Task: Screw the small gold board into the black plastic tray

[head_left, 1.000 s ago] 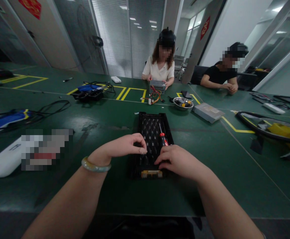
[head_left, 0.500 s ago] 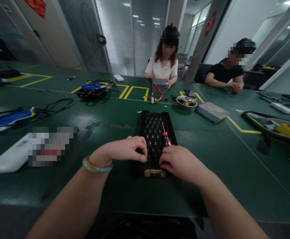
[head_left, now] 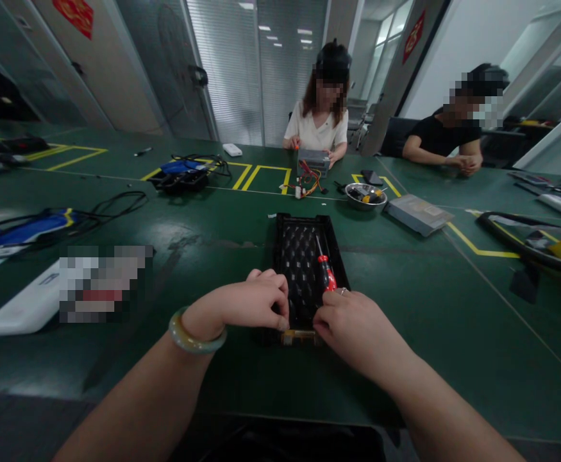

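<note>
A black plastic tray-like case (head_left: pixel 340 269) with a patterned floor lies in front of me. At its near end is a small yellowish circuit board (head_left: pixel 301 336) with metal connectors. The curled fingers of my left hand (head_left: pixel 261 298) close at the board's left end. My right hand (head_left: pixel 350 321) pinches at its right end; the exact fingertip contact is partly hidden. A screwdriver (head_left: pixel 327 274) with a red and black handle rests inside the case, shaft pointing away. The right hand's knuckles cover the end of that handle.
Beyond the case stand a metal bowl (head_left: pixel 365 204) of small parts and a flat grey metal box (head_left: pixel 418 215). Across the table, a person works on a power supply (head_left: pixel 313 162) with coloured wires. Left lie a white device (head_left: pixel 25 311) and a blue cabled item (head_left: pixel 25 231).
My left hand has come down and nearer, onto the board's left end. My right hand has drawn slightly nearer, uncovering more of the screwdriver handle. The view has shifted a little.
</note>
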`<state>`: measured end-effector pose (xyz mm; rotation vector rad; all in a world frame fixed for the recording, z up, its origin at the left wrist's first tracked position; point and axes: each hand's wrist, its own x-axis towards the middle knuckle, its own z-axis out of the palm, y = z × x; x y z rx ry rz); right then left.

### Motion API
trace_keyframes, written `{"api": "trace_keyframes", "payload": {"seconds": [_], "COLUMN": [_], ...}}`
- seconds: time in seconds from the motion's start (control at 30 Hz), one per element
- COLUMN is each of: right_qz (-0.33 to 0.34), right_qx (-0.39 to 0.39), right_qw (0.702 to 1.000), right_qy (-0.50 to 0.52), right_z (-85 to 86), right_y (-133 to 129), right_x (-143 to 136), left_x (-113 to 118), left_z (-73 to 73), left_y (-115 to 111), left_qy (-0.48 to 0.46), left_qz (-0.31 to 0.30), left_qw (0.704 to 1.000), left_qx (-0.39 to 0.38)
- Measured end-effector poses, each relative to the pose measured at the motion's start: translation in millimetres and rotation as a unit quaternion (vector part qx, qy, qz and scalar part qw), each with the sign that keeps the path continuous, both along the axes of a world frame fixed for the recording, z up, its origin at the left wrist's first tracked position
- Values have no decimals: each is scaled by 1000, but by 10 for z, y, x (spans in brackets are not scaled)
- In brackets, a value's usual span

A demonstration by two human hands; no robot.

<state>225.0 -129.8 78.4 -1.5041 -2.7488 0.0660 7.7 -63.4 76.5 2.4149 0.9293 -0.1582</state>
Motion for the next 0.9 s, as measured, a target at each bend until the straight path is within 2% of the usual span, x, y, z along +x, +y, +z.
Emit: {"api": "trace_keyframes", "payload": {"seconds": [0.23,0.43,0.57,0.7,0.9], "right_qz": [-20,-29,-69,-114,-115], "right_qx": [-35,-50,-32,-55,-72], "right_qw": [999,998,997,992,991], "right_qy": [6,18,22,21,1], "right_z": [62,39,-1,13,44], "right_y": [3,5,-9,-14,-40], "right_x": [48,48,-19,-50,-62], "left_x": [42,18,-4,-14,19], "left_z": [15,7,16,44,52], "left_y": [-10,6,12,8,14], "left_qy": [18,1,-20,-43,-60], "left_qz": [19,-1,-2,8,19], "left_qw": [1000,1000,1000,999,998], "left_qx": [-12,-2,4,3,4]}}
